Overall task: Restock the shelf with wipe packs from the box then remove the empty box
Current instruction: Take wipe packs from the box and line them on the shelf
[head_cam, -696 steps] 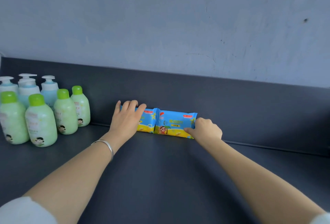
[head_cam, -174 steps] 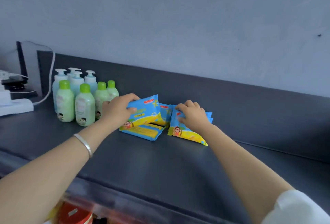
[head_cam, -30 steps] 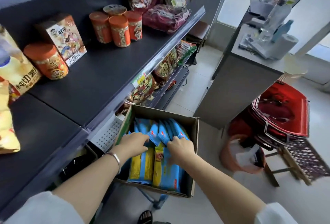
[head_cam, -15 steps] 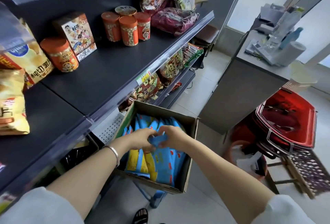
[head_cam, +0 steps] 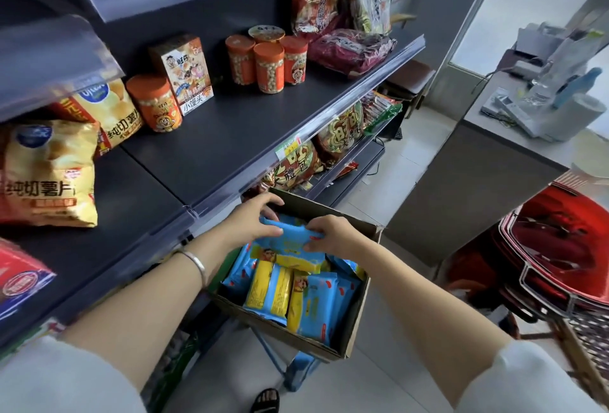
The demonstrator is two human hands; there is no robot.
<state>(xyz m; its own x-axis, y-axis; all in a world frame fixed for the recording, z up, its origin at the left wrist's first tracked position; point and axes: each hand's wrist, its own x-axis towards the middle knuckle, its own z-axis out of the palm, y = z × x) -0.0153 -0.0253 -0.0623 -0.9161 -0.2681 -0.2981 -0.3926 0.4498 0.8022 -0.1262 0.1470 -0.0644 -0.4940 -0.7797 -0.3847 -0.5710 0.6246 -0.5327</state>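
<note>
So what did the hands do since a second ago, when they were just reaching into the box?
Both hands closed on one blue wipe pack and raised it. The left hand grips its left end and the right hand its right end, so it now sits above the other packs. The box is in the same spot by the snack shelf, with many packs inside.

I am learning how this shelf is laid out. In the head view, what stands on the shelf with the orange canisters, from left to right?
Yellow chip bag → single orange canister → snack carton → group of four orange canisters → dark red bag.
</note>
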